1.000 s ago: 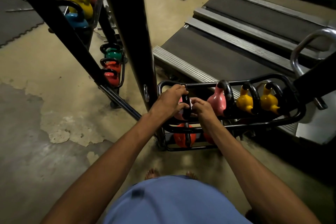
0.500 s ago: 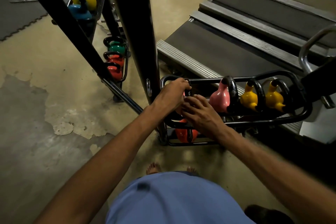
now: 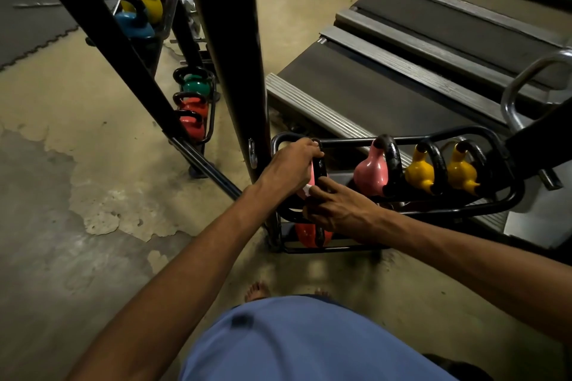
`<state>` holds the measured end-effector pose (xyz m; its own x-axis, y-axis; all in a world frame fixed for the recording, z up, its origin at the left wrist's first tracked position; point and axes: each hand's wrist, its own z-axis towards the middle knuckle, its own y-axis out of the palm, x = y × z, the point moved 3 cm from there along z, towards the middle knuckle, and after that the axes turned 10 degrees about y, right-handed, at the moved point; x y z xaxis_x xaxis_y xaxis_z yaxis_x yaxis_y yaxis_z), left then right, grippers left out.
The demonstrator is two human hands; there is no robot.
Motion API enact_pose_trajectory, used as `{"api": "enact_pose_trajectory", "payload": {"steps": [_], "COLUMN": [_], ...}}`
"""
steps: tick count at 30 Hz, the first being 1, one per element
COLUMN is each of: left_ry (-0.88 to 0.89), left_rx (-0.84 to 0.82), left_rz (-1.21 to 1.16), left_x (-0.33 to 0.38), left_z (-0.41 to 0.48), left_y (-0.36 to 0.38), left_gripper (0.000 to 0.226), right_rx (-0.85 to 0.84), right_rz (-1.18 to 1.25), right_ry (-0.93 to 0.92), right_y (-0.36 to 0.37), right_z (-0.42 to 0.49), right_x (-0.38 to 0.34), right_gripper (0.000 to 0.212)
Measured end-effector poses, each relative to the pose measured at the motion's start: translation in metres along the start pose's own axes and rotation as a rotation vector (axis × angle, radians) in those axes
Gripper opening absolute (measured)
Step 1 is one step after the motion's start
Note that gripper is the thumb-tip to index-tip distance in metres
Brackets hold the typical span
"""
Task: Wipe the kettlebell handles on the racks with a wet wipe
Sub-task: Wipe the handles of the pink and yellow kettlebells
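The low rack (image 3: pixel 448 211) sits in the middle of the frame. At its left end the left hand (image 3: pixel 289 172) has its fingers clamped over the top of the black handle (image 3: pixel 320 168) of a pink kettlebell (image 3: pixel 310 178), steadying it. The right hand (image 3: pixel 339 209) reaches in from the lower right with fingers fairly straight and slightly apart. A scrap of white wet wipe (image 3: pixel 307 190) shows at its fingertips, against the near leg of that handle.

To do this step well, I judge the left hand should stop the bell rocking on the rail. The right hand should wrap the wipe round the bar and run it over the whole loop, both legs and the underside. The left grip then needs to shift so the patch it covers gets cleaned too.

Most of the wipe is hidden under the fingers, so I cannot tell whether it is pinched or only pressed flat. Both hands largely cover the bell's body. A red kettlebell (image 3: pixel 309 235) on the lower tier shows only in part. The further rack (image 3: pixel 212 114) at the upper left is cut across by a black post (image 3: pixel 230 40).
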<state>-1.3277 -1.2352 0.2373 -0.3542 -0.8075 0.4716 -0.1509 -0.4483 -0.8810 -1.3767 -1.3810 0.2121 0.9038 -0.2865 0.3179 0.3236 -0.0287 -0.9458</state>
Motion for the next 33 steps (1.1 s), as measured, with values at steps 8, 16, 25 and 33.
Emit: {"api": "enact_pose_trajectory", "payload": {"steps": [8,16,25,33], "left_ry": [0.008,0.002,0.022,-0.11], "left_rx": [0.014,-0.008,-0.012,0.142], "left_rz": [-0.017,-0.005,-0.01,-0.288], "left_x": [0.002,0.001,-0.002,0.005], "left_z": [-0.001,-0.003,-0.002,-0.043], "left_y": [-0.004,-0.003,0.001,0.02], "left_gripper": [0.037,0.041,0.04,0.069], "right_rx": [0.092,0.502,0.058,0.236], "right_rz": [0.268,1.385,2.026,2.149], "right_ry": [0.386,1.404,1.555,1.749], "right_y": [0.023,0.023,0.03,0.036], "right_z": [-0.023,-0.02,0.009,0.022], "right_x": [-0.001,-0.014,0.038,0.047], "right_gripper": [0.035,0.019,0.036,0.013]}}
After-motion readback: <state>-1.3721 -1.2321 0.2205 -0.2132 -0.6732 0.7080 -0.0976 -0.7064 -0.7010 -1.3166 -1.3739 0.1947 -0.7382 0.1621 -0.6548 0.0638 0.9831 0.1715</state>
